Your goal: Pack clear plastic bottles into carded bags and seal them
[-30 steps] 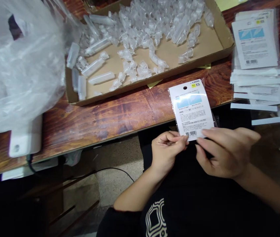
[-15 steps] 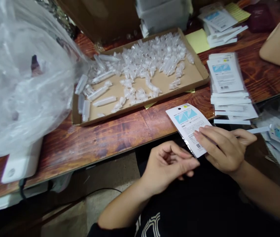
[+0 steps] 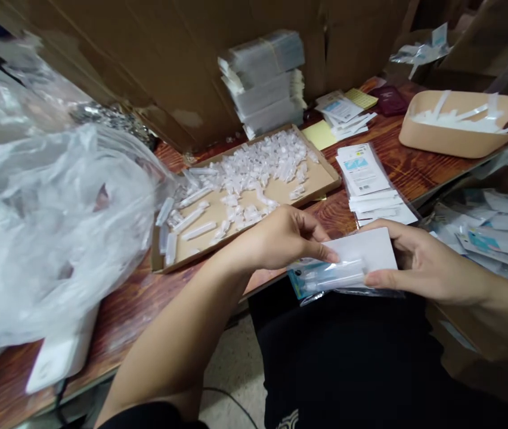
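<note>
Both hands hold a clear plastic packet [image 3: 332,276] low over the table's front edge. A white card [image 3: 372,245] shows in it, with a blue printed end at the left and clear tube-like pieces lying along it. My left hand [image 3: 287,238] grips the packet's left part, thumb on top, fingers partly hidden behind. My right hand [image 3: 419,262] pinches its right end, thumb in front and fingers behind. Just beyond my hands lies a fanned stack of packaged cards [image 3: 364,170].
A shallow cardboard tray [image 3: 247,229] holds many small clear plastic pieces. To the left sit a big plastic bag [image 3: 57,238] and a white device [image 3: 59,357]. At the right are a beige bin [image 3: 464,140] of white strips and a pile of packets [image 3: 495,232]. Bundled sleeves [image 3: 267,83] stand behind.
The packet has been turned from its printed back to the side with clear pieces. My left hand now grips it. The white strip between my right fingers no longer shows. The view has shifted.
</note>
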`<state>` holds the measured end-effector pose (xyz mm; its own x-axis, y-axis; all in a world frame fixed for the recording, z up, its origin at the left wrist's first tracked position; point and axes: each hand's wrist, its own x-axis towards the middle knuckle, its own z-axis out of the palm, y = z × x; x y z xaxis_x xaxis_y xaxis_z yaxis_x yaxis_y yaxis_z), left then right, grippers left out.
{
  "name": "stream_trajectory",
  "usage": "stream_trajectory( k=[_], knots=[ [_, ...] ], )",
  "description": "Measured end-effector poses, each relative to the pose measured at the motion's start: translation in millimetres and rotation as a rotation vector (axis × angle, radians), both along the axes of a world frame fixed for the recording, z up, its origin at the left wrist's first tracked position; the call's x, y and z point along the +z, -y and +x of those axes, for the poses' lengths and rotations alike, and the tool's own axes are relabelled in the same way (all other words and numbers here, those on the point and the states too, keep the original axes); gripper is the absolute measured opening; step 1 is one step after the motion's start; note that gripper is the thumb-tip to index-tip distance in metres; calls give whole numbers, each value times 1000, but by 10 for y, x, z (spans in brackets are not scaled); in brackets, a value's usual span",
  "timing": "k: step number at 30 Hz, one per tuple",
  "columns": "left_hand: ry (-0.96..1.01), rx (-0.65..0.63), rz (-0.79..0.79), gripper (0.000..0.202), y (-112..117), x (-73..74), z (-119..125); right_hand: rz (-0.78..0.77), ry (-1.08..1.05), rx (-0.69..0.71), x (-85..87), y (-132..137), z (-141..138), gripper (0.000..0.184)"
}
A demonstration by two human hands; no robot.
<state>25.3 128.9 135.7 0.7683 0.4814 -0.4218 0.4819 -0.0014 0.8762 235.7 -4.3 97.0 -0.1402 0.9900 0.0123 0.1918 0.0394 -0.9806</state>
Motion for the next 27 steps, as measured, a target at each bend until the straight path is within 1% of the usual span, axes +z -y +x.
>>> stream_trajectory(
  k=[2,5,7,8,9,11,13,14,16,17,19,21,22,23,25,26,27],
  knots=[
    [-5,-16,2,17,4,33,31,17,4,1,88,-88,33,33],
    [1,-34,-6,16,23,106,56,78,105,-20,211,-205,57,22],
    [30,-40,-8,16,5,158,62,148,190,-37,293,-252,68,18],
    [55,-51,-12,17,-17,181,64,213,220,-51,335,-261,75,16],
    [89,-67,-27,20,-48,199,67,310,240,-62,376,-259,82,14],
    [159,-114,-90,31,-122,213,84,582,295,-64,445,-216,89,8],
    [164,-184,-180,41,-194,190,120,868,447,-47,475,-116,75,10],
    [143,-222,-227,43,-223,167,144,980,559,-45,468,-47,58,14],
    [89,-287,-315,43,-266,119,200,1130,789,-54,411,105,15,20],
    [75,-298,-341,41,-279,102,230,1186,874,-60,368,176,-2,22],
    [101,-255,-317,37,-291,95,288,1269,993,-75,287,281,-3,19],
    [154,-167,-203,32,-278,118,347,1279,1036,-107,253,319,52,4],
    [179,-124,-139,30,-260,134,380,1252,1035,-141,258,316,96,9],
    [199,-87,-86,29,-236,149,418,1204,1017,-200,277,302,146,21],
    [210,-39,-13,30,-167,169,513,1040,919,-350,335,254,250,38],
    [205,-24,18,31,-125,175,571,929,842,-408,365,226,299,40],
    [196,-13,56,32,-83,181,634,803,748,-434,390,199,346,37]
  ],
)
